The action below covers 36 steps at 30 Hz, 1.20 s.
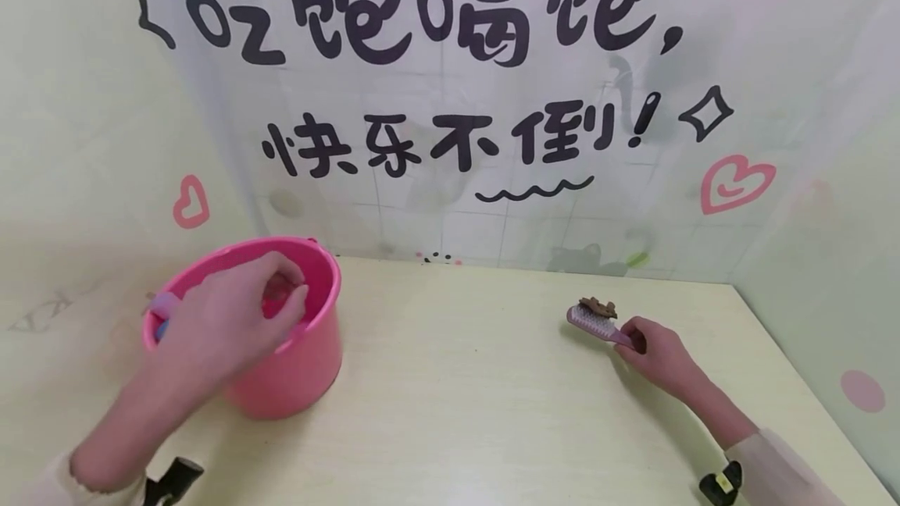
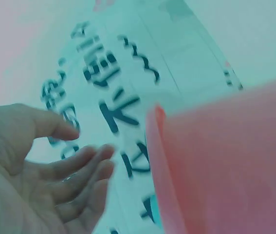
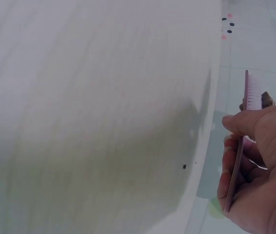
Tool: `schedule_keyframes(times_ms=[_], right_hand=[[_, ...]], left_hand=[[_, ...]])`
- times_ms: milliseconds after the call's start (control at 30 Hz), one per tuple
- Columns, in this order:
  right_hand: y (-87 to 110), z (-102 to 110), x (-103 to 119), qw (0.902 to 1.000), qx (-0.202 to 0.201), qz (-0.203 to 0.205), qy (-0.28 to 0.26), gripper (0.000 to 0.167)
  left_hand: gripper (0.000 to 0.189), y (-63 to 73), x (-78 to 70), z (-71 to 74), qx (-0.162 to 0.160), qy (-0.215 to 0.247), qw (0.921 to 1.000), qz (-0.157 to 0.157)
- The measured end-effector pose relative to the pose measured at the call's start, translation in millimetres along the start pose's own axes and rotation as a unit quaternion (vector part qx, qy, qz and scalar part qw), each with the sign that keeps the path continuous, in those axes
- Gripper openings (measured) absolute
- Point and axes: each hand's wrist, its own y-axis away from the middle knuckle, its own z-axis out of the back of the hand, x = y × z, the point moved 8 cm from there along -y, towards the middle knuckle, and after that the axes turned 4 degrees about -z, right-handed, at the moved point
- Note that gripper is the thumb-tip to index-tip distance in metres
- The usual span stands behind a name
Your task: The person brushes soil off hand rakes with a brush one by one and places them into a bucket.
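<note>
My left hand [image 1: 235, 307] is over the pink bucket [image 1: 302, 373] on the left, its fingers loosely bent. In the left wrist view the thumb stands apart from the fingers and nothing lies between them. A lilac item [image 1: 165, 304] and a blue item [image 1: 162, 329] show at the bucket's rim, partly hidden by the hand. On the right, my right hand [image 1: 661, 358] grips the handle of a mauve hairbrush [image 1: 589, 321], its pale bristles facing up. A small brown toothed piece like a hair claw clip [image 1: 599, 306] sits on the bristles.
A pale wooden tabletop [image 1: 450, 381] lies under the bucket and hands. Behind it stands a whitish wall sheet [image 1: 436, 217] with black Chinese writing and pink hearts. A side wall [image 1: 837, 295] borders the table on the right. Tiny dark specks [image 3: 184, 166] dot the tabletop.
</note>
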Motion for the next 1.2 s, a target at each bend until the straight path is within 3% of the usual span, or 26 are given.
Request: schedule_keyframes(times_ms=[133,233,333,433,567,700,900,1200], right_hand=[[6.2,6.7,-9.2,0.9998,-0.006,-0.019,0.009,0.013],[9.9,12.5,-15.4,0.9993,-0.013,-0.033,0.014,0.015],[13.3,15.8,-22.4,0.9987,-0.015,-0.047,0.014,0.017],[16.7,17.5,-31.9,0.9977,-0.015,-0.063,0.018,0.019],[17.2,20.0,-45.3,0.9956,-0.022,-0.087,0.027,0.019],[15.5,21.8,-56.8,0.9927,-0.021,-0.113,0.035,0.021],[19.3,22.2,-67.3,0.9867,-0.001,-0.156,0.047,0.023],[23.7,18.1,-64.8,0.982,0.009,-0.18,0.059,0.025]], left_hand=[[0.033,11.9,-31.5,-1.3,-0.071,0.03,0.996,-0.046],[0.038,19.0,-52.1,-10.4,-0.101,0.033,0.9898,-0.095],[0.036,25.4,-69.3,-30.4,-0.097,0.031,0.9855,-0.136],[0.03,28.1,-80.1,-58.7,-0.06,0.046,0.9848,-0.156],[0.018,27.6,-81.6,-93.8,-0.009,0.075,0.9863,-0.146],[0.016,26.1,-76.4,-113.7,0.015,0.082,0.9885,-0.126],[0.019,24.1,-71.9,-128.9,0.033,0.083,0.9897,-0.112],[0.02,22.9,-70.0,-139.3,0.044,0.086,0.9886,-0.115]])
